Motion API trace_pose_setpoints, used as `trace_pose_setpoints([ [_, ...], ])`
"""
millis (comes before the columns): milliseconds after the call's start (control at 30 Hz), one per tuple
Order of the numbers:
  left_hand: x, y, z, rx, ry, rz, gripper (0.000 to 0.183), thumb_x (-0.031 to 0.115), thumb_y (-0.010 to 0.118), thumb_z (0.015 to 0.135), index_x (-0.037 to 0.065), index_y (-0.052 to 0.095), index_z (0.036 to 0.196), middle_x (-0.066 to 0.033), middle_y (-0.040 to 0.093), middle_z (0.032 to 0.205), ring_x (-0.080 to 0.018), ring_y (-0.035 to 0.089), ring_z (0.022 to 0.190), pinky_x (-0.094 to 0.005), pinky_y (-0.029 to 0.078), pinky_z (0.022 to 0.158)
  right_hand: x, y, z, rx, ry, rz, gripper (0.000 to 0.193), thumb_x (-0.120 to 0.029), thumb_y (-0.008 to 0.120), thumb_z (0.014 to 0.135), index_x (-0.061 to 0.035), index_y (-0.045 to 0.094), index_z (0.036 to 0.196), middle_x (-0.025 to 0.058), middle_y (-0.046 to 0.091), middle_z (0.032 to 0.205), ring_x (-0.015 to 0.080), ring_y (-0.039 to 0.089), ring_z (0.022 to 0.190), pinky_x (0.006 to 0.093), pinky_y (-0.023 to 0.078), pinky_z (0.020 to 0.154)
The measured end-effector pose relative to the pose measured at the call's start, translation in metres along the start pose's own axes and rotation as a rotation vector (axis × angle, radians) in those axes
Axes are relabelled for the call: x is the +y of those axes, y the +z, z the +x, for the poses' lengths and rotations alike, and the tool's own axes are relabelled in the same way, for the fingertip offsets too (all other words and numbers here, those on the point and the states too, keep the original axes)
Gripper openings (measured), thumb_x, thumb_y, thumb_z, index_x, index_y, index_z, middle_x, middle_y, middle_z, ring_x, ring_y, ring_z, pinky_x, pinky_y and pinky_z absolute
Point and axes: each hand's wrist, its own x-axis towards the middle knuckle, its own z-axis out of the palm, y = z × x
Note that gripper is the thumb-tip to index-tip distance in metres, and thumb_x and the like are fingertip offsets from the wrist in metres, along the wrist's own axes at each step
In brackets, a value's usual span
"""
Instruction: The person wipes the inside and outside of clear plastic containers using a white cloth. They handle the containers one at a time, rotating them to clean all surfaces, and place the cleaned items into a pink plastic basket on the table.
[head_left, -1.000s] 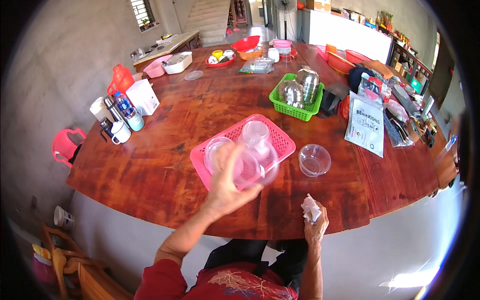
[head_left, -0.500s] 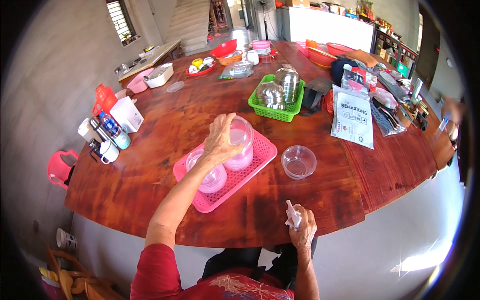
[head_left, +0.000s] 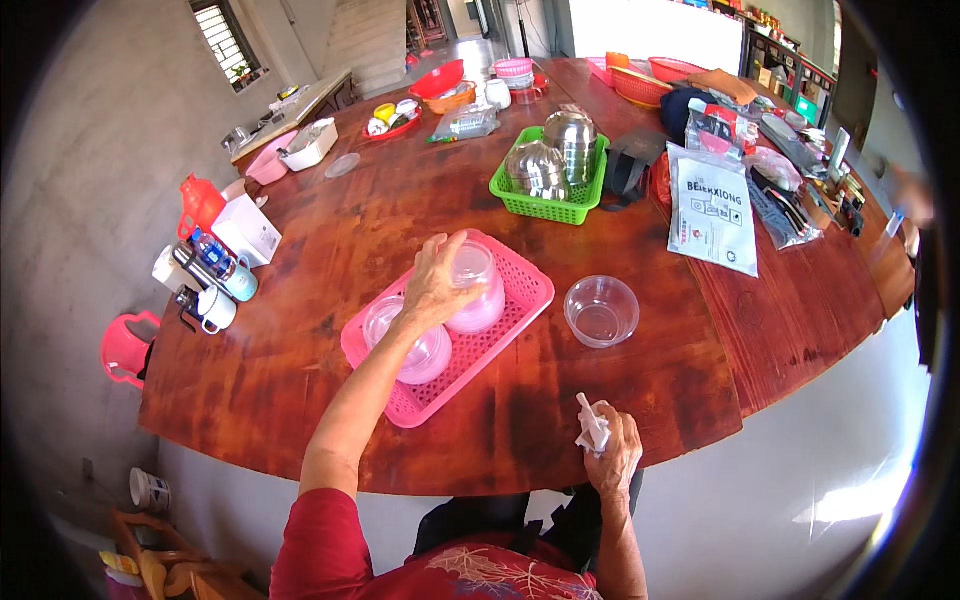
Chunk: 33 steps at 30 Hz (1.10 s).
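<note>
My left hand point(head_left: 437, 283) is over a pink perforated basket point(head_left: 437, 398). Its thumb and fingers close round the upper part of a stack of clear plastic bowls point(head_left: 476, 308). Nearer to me in the same basket stands a second stack of clear plastic bowls point(head_left: 424, 358), partly covered by my left wrist. One clear plastic bowl point(head_left: 602, 313) sits apart on the table, right of the basket. By the table's near edge, my right hand point(head_left: 617, 450) is closed on a crumpled white tissue point(head_left: 593, 428).
On the wooden table point(head_left: 330, 400), a green basket point(head_left: 545, 208) holds shiny metal bowls. A white plastic packet point(head_left: 712, 215) and assorted goods lie at the right. Mugs, a bottle, a white box point(head_left: 247, 230) and a red jug point(head_left: 202, 205) stand at the left. Another person point(head_left: 925, 230) is at the far right.
The bowl stack under my left hand appears slightly lower in the basket, with the hand still round it. My right hand keeps the tissue. The whole view has shifted a little.
</note>
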Motion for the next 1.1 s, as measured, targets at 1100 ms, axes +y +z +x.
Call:
trace_pose_setpoints([
  [1100,0.155,0.115,-0.039,-0.298,0.108,-0.814,0.019,0.017,0.058,0.091,0.005,0.066,0.102,-0.0129,0.07,0.09,-0.0159,0.066,0.086,-0.0312,0.046,0.086,-0.003,-0.007,0.003,0.041,0.131,0.051,0.04,-0.007,0.072,0.067,-0.011,0.056,0.103,0.0114,0.056,0.082,0.0317,0.059,0.082,0.0424,0.049,0.072],
])
